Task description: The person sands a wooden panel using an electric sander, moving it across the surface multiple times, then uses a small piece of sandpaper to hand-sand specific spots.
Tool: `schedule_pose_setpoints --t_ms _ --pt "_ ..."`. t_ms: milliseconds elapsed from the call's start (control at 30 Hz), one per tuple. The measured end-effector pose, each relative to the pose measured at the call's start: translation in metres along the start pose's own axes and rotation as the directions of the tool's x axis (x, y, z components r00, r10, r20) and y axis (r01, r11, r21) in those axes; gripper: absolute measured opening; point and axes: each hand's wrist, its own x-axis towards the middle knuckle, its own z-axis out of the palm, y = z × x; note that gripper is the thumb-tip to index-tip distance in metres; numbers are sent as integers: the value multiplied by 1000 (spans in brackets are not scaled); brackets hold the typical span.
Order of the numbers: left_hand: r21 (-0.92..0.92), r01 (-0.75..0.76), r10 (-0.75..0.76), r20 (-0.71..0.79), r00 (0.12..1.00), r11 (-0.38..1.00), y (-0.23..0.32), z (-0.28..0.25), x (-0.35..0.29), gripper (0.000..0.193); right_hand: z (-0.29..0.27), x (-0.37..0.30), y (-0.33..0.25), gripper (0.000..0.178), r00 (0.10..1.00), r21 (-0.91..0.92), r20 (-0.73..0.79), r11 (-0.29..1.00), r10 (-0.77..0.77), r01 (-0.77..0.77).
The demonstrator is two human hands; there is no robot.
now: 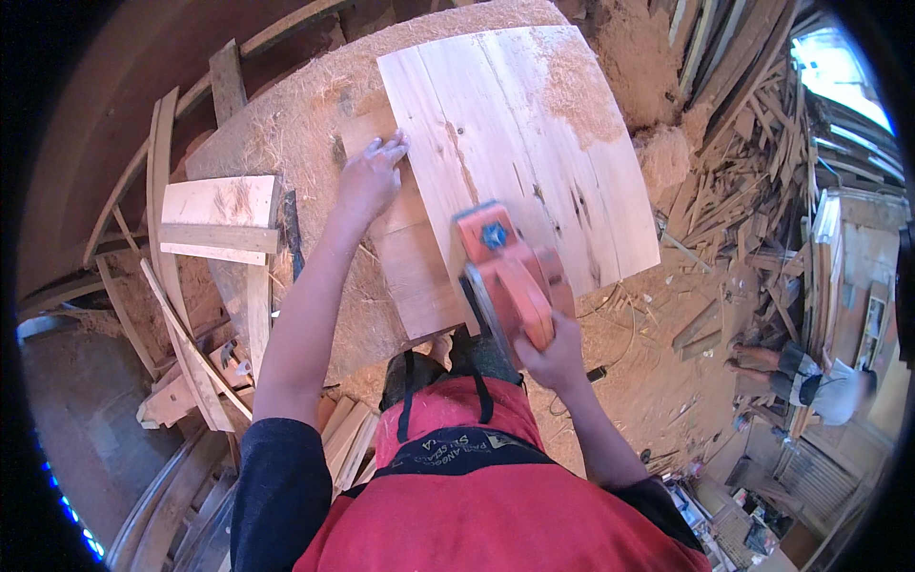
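Note:
My right hand (553,357) is wrapped round the handle of an orange-red electric hand planer (515,276), which has a blue-and-black knob. The planer sits over the near edge of a pale wooden panel (534,133) with knots, dark cracks and visible board seams. At the panel's left edge, my left hand (372,176) has its fingers stretched out, the tips touching the edge. Beneath that edge lies another wooden panel (405,257), partly covered by the upper one. Curly shavings (581,91) cover the panel's far right part.
The panels lie on a shaving-strewn worktable (295,114). Left of my arm, several wood offcuts (219,214) lie stacked. Scrap strips (762,143) are heaped at the right. Another person (820,386) is farther off at the right. Behind the planer, a cable (629,343) trails on the sawdust-covered floor.

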Motion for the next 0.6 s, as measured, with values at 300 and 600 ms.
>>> schedule_pose_setpoints --t_ms 300,600 --pt "-422 170 -241 -121 963 890 87 47 -166 91 15 51 -24 23 1000 -28 10 999 -22 22" --pt "-387 297 -305 42 952 873 136 62 -211 124 33 92 -40 20 997 -30 -27 997 -78 77"
